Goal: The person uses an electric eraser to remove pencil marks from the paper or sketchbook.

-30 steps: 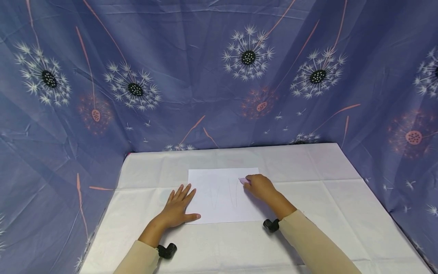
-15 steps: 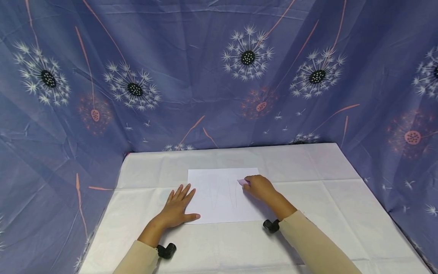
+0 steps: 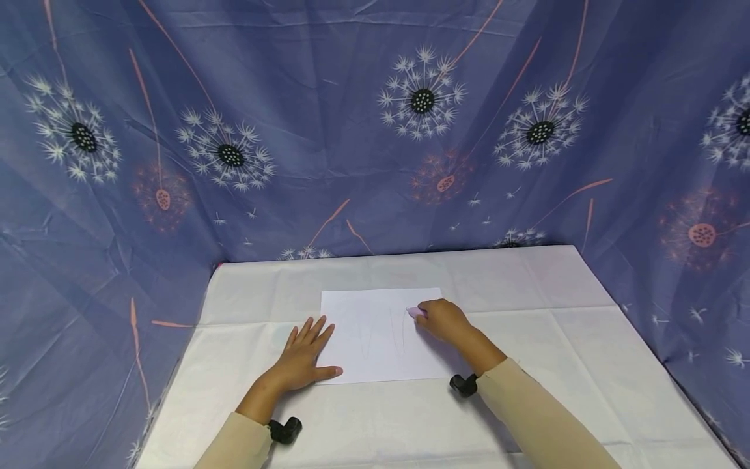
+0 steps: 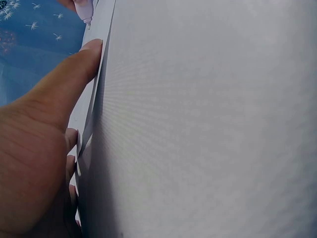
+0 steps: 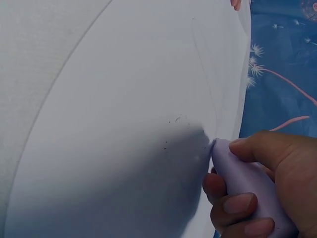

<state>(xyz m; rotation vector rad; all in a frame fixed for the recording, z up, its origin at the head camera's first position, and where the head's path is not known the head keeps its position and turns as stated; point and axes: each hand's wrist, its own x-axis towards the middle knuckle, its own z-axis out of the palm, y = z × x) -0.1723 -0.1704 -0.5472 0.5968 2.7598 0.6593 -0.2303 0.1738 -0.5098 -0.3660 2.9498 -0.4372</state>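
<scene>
A white sheet of paper (image 3: 347, 309) lies on the cloth-covered table. My left hand (image 3: 300, 360) rests flat with spread fingers over its left edge, the thumb near the lower corner. In my right hand (image 3: 448, 320) is a plump lavender squeeze-bottle-shaped pen (image 5: 250, 186), gripped between thumb and curled fingers. Its narrow tip (image 4: 88, 23) points at the upper right part of the sheet. Thin faint lines (image 3: 403, 335) run down the paper in narrow V shapes. Small dark specks (image 5: 177, 120) show on the sheet near the pen in the right wrist view.
White cloth (image 3: 527, 352) with fold creases covers the table. A blue dandelion-print curtain (image 3: 328, 130) hangs behind it and at both sides. Black wrist cameras (image 3: 286, 430) are strapped below both hands.
The pen's tip has shifted slightly left and down in the head view. My left hand stays in place on the paper.
</scene>
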